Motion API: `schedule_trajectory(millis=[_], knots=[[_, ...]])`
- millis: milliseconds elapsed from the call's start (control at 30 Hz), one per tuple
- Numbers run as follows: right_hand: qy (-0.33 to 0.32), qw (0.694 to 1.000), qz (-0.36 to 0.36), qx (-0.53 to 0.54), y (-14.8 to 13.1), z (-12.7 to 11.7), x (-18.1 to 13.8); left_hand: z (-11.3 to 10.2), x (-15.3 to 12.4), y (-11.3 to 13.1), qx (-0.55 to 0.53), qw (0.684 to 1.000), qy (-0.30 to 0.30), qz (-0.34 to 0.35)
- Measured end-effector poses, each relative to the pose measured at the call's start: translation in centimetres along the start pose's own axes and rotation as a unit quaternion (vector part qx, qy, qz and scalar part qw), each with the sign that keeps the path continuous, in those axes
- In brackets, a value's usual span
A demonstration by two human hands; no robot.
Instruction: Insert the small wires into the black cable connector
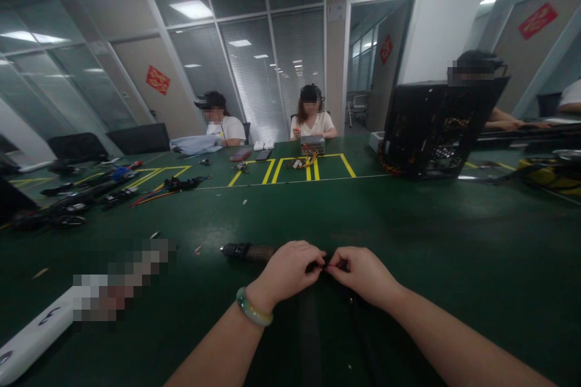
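My left hand (295, 269), with a green bangle (254, 307) on its wrist, is closed in a pinch near the middle of the green table (204, 326). Facing it, my right hand (363, 275) pinches too, and the fingertips nearly meet. Between them runs a thin, dark and reddish wire (325, 266), mostly covered by the fingers. Below my right hand something black and cable-like (351, 300) lies on the table, too dark to make out well. Behind my left hand lies a dark cylindrical tool (240, 251) with a metal tip, its rear end hidden.
A white, long object (40, 329) lies at the lower left, partly pixelated. Black parts and cables (91, 193) spread over the left. A black computer case (440, 127) stands at the right. Across the table two people sit; another is behind the case. Yellow tape (272, 172) marks the far side.
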State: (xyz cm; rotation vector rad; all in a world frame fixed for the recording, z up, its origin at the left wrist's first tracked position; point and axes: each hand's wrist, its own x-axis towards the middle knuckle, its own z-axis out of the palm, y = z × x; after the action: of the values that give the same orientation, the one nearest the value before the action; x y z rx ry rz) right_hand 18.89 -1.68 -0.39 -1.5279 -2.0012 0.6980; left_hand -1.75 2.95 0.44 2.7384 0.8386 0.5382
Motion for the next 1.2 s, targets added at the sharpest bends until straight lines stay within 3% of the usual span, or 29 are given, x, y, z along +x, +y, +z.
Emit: schedule_trajectory(millis=[267,500,933,1200], knots=[[-0.018,1.000,0.002,0.023,-0.6,0.0,-0.3,-0.5,-0.1,0.3,0.002,1.000,-0.026,-0.001],[0.002,1.000,0.002,0.002,-0.3,-0.3,-0.1,-0.3,0.1,1.0,0.039,0.998,-0.007,-0.049],[-0.052,0.997,0.052,0.002,-0.8,-1.3,-0.6,0.2,0.3,0.9,0.012,1.000,-0.002,-0.014],[-0.026,0.999,0.035,0.008,-0.8,-0.1,-0.6,-0.2,0.1,0.5,-0.005,1.000,-0.014,-0.020]])
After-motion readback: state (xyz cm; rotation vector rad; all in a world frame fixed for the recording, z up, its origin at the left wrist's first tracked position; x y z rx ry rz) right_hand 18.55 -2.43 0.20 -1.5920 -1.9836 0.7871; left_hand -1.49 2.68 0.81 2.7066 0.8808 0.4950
